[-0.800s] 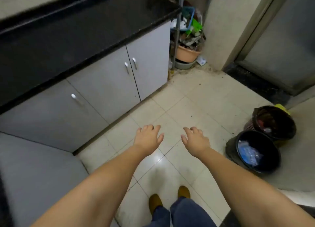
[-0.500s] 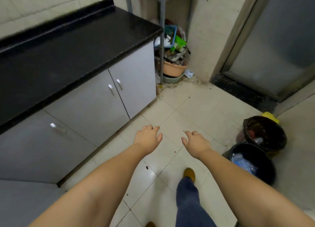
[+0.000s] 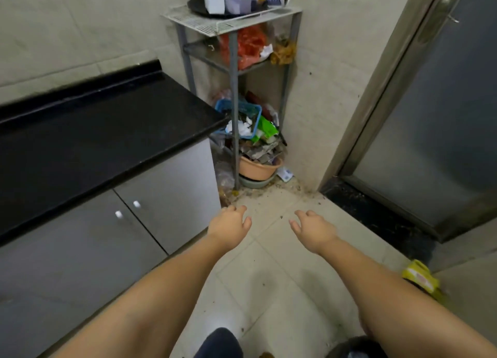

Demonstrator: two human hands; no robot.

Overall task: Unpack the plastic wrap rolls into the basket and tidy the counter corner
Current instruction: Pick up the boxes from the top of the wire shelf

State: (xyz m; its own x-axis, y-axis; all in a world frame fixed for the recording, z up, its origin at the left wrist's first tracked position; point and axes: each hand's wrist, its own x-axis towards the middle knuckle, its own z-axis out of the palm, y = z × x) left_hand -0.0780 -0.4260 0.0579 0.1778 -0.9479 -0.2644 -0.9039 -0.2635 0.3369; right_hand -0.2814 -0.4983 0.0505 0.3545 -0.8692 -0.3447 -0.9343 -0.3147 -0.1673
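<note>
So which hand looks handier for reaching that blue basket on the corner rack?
Probably the left hand: empty, fingers loose, it hangs nearly straight below the blue basket. The right hand, also empty, sits further toward the door.

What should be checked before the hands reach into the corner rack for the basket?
1. Left hand free: ok, open, holding nothing.
2. Right hand free: ok, open, holding nothing.
3. Blue basket located: ok, on the metal rack's lower shelf beside the black counter.
4. Basket has room: not ok, clutter already fills it.
5. Plastic wrap rolls found: cannot tell, none clearly identifiable.
6. Floor path clear: ok, only small debris near the rack.
</note>
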